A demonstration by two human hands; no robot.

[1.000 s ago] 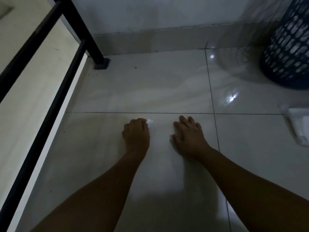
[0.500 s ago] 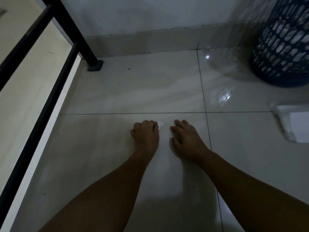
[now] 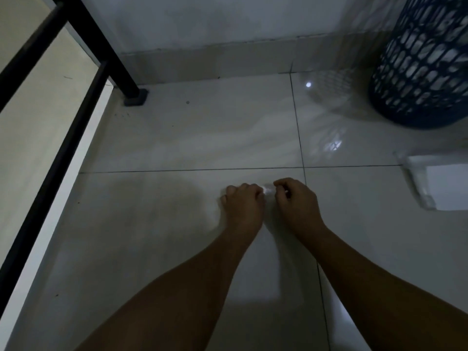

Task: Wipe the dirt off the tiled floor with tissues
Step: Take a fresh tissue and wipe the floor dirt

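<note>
**Tissue gripped between both hands, low at the floor**

Head view. A blue lattice basket point(image 3: 425, 72) is seen at far right, cut off by the frame edge. Pale material is glimpsed through its holes but cannot be identified. A flat white packet point(image 3: 430, 183) lies nearer on the tiled floor point(image 3: 177, 138), also cut off at the right; its contents are not made out. A small white tissue point(image 3: 268, 190), blurred, is held between the hands beside a grout crossing. Whether it touches the tile cannot be told. The left hand point(image 3: 243, 206) is curled round one end, and the other end is pinched by the curled right hand point(image 3: 296, 203). A black railing point(image 3: 76, 122) is noted at left.
</note>
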